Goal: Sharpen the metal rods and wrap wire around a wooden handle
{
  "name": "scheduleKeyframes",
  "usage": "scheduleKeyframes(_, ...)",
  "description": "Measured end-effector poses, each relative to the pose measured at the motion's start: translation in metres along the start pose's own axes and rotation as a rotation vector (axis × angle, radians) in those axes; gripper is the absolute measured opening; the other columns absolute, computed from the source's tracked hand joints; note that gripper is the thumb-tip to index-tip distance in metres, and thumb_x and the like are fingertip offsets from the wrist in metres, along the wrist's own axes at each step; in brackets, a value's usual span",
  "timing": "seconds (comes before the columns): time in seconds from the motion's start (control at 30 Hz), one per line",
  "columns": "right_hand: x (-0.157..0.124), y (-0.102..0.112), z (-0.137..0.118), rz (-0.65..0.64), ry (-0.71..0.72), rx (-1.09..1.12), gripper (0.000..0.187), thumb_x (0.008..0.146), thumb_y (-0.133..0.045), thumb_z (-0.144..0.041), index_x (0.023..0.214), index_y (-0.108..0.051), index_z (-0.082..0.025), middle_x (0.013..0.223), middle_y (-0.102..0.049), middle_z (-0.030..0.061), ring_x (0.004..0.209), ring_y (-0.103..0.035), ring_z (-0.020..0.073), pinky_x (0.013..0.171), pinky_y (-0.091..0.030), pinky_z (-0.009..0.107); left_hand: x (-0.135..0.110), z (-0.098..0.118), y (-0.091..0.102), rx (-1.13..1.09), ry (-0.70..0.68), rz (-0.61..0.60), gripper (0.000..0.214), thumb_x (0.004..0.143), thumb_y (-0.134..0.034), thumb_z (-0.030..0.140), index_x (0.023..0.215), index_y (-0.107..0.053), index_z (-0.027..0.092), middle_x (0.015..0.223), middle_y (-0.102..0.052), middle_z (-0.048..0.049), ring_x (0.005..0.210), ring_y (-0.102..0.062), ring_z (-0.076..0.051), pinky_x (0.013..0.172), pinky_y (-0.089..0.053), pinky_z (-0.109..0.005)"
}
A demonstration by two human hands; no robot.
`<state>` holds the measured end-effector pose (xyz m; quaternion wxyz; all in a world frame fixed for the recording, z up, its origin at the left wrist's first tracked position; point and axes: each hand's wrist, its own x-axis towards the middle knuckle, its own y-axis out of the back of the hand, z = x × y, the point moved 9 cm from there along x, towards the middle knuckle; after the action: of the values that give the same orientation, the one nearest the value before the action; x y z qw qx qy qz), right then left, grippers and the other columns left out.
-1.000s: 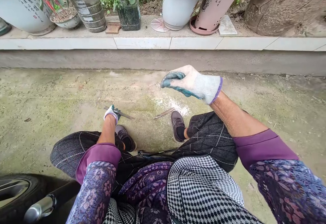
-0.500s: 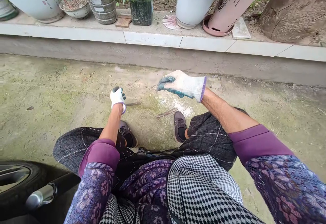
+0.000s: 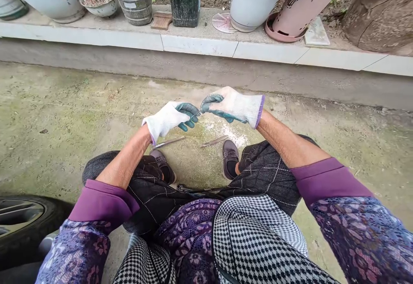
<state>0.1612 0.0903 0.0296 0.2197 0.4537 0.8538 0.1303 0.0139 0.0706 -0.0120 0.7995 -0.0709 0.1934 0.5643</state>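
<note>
My left hand [image 3: 172, 118], in a white glove with a green-coated palm, reaches in from the left with its fingers pinched together. Opposite it, my right hand [image 3: 230, 105] wears a matching glove with a purple cuff edge, its thumb and fingers closed. The fingertips of both hands meet at a thin wire-like piece [image 3: 198, 114], too small to make out fully. On the concrete below lie a narrow strip [image 3: 169, 141] near my left shoe and a thin brown stick [image 3: 214, 141] near my right shoe. White powder [image 3: 237, 137] is scattered beside that shoe.
A tiled ledge [image 3: 200, 45] runs across the front, bearing a white pot [image 3: 258, 2], a pink pot [image 3: 300, 8], a dark square planter [image 3: 185, 8] and a small wooden block [image 3: 161, 21]. A car wheel [image 3: 22, 219] stands at the lower left.
My left hand has moved right and slightly up, from above my left shoe to my right hand's fingertips. My right hand stays nearly in place, still pinching the wire-like piece.
</note>
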Motion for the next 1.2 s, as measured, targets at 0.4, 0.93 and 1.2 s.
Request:
scheduleKeyframes(0.4,-0.013,0.015,-0.014,0.139,0.101,-0.131,0.016,0.082,-0.064,-0.029,0.083,-0.074,-0.016,0.059,-0.057,-0.0002,0.050,-0.045,0.0098,0.046,-0.038,0.026,-0.023,0.014,0.002,0.028,-0.023,0.002,0.021,0.082,-0.075,0.028,0.096,-0.075,0.012,0.078,-0.075,-0.0077,0.067,-0.071,-0.018,0.060,-0.059,-0.030)
scheduleKeyframes(0.93,-0.031,0.020,-0.039,0.473,0.431,-0.477,0.018,0.090,-0.058,-0.028,0.098,-0.074,-0.023,0.102,-0.076,0.0061,0.092,-0.068,0.0233,0.084,-0.052,0.037,-0.036,0.036,0.021,0.557,-0.461,0.571,0.014,0.076,-0.072,0.028,0.074,-0.061,0.019,0.070,-0.067,0.0017,0.067,-0.058,-0.012,0.067,-0.049,-0.024)
scheduleKeyframes(1.2,-0.027,0.019,-0.046,0.439,0.435,-0.397,0.016,0.088,-0.067,-0.033,0.087,-0.075,-0.021,0.092,-0.075,0.0072,0.088,-0.067,0.0236,0.083,-0.053,0.040,-0.043,0.039,0.020,0.407,-0.467,0.604,0.018,0.078,-0.072,0.027,0.071,-0.058,0.019,0.063,-0.061,0.0042,0.060,-0.054,-0.010,0.059,-0.047,-0.023)
